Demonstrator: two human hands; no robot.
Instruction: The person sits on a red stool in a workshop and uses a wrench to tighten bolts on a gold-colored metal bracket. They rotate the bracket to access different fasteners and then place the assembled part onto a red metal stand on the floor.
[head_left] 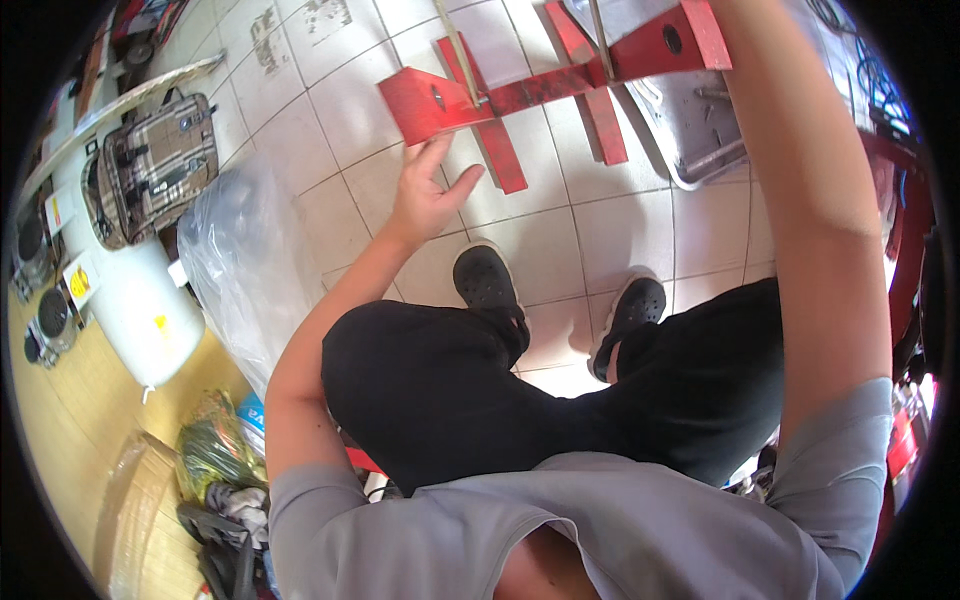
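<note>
A red metal stand (545, 90) is in front of me, with box-shaped, holed ends on a crossbar and flat feet below. Thin rods rise from it past the upper edge of the view. My left hand (428, 195) is at the underside of the stand's left end, thumb stretched out to the side and apart from the fingers. Its fingertips touch or pass behind the red metal and are partly hidden. My right arm reaches up past the stand's right end, and the hand is beyond the upper edge.
A metal tray (705, 135) with tools lies on the tiled floor (540, 235) right of the stand. At left are a clear plastic bag (245, 260), a plaid bag (160, 165) and a white tank (150, 320). Blue cables (890, 90) lie far right. My shoes are below the stand.
</note>
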